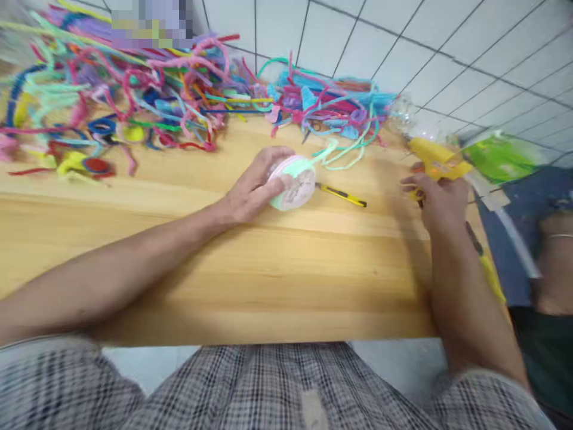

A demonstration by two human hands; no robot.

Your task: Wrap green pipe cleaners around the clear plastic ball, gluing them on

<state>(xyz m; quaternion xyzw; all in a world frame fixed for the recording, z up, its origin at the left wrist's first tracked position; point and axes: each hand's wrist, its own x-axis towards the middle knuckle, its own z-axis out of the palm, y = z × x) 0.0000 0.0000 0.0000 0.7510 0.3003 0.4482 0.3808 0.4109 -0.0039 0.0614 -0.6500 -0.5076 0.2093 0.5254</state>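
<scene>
My left hand (259, 182) grips a round pink and mint-green piece (299, 190), thumb laid across its pale flat face. From its top right a mint-green fuzzy strand (344, 160) trails onto the wooden table (250, 269). Over on the right, my right hand (441, 200) is wrapped round a yellow glue gun (436, 158), raised near the table's right side; part of its handle is hidden by my fingers. Between my hands a yellow and black utility knife (342, 194) lies just right of the round piece.
Tangled pipe cleaners (147, 89) cover the back left, and more bundles (331, 104) lie at back centre. A bright green bag (501, 156) is beyond the right edge. At far right another person's arm (555, 257) shows. Behind is a tiled surface (358, 36).
</scene>
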